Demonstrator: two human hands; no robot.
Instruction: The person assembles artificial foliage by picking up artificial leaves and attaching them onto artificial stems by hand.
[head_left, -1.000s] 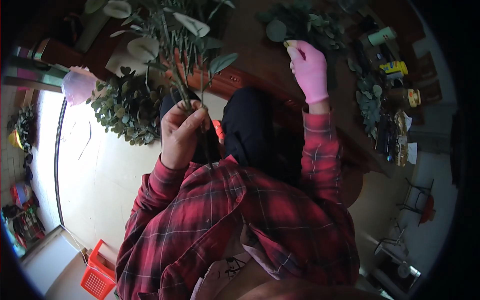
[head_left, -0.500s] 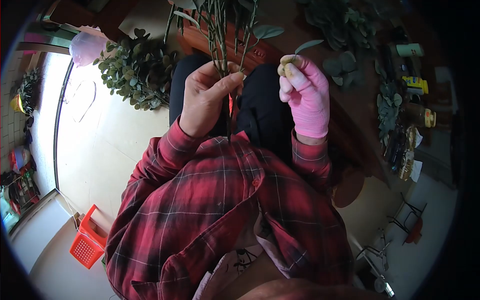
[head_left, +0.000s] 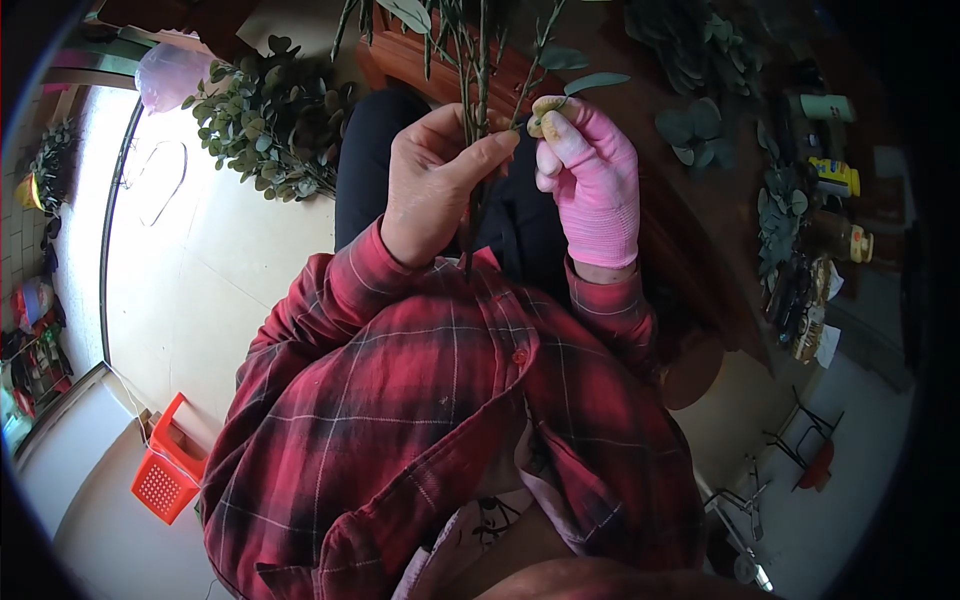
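Observation:
My bare left hand (head_left: 435,180) is closed around a bundle of green artificial stems (head_left: 482,75), thumb pressed across them over my lap. The stems fan upward, and their lower ends hang below my fist. In a pink glove with yellowed fingertips, my right hand (head_left: 592,180) pinches a single leaf sprig (head_left: 598,82) by its base. The gloved fingertips are close beside the stems, just right of my left thumb.
A leafy bunch of greenery (head_left: 268,120) lies on the floor to the left. Dark leaves (head_left: 695,130) rest on the brown table (head_left: 660,215) at right, beside several bottles, one a yellow container (head_left: 835,177). A red plastic chair (head_left: 165,480) stands at lower left.
My right hand has moved left with the leaf sprig, up to the stems. My left hand has shifted slightly right and up, still gripping the bundle.

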